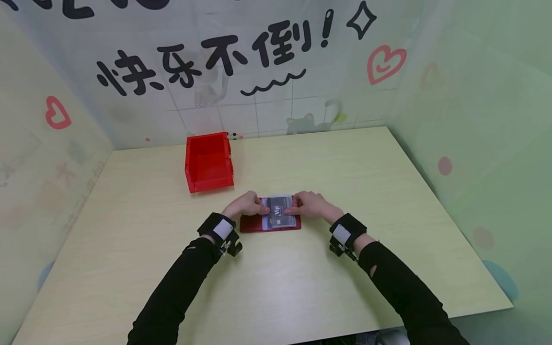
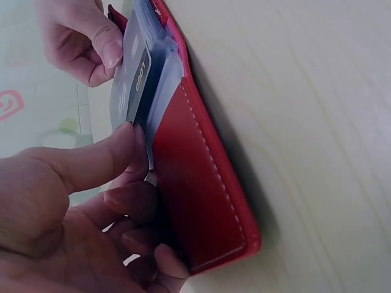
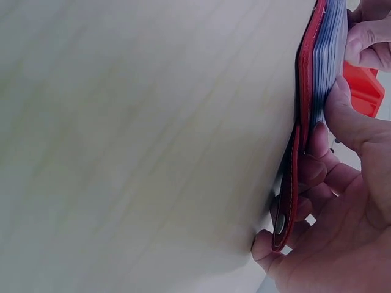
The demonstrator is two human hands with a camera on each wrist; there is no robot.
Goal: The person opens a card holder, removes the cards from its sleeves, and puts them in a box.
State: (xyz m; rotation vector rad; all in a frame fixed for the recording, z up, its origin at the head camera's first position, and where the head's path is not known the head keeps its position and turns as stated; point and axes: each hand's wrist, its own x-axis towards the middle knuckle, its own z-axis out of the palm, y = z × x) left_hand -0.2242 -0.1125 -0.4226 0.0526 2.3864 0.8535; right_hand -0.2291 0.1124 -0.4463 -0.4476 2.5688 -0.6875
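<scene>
A red card holder (image 1: 251, 224) lies open on the table, with white stitching along its cover (image 2: 195, 177) in the left wrist view. Over its clear plastic sleeves (image 3: 327, 61) is a dark grey card (image 1: 278, 218) marked "Vip". My left hand (image 1: 247, 205) pinches the card's left edge between thumb and fingers; whether a sleeve is caught too is hard to see. On the other side, my right hand (image 1: 315, 205) grips the sleeve stack, thumb on top and fingers beneath. A red strap with a metal snap (image 3: 280, 223) hangs by the right fingers.
A red plastic bin (image 1: 209, 163) stands behind the left hand, near the back wall. Light wood tabletop (image 1: 345, 287) surrounds the holder. Printed walls (image 1: 465, 120) enclose the table at the back and both sides.
</scene>
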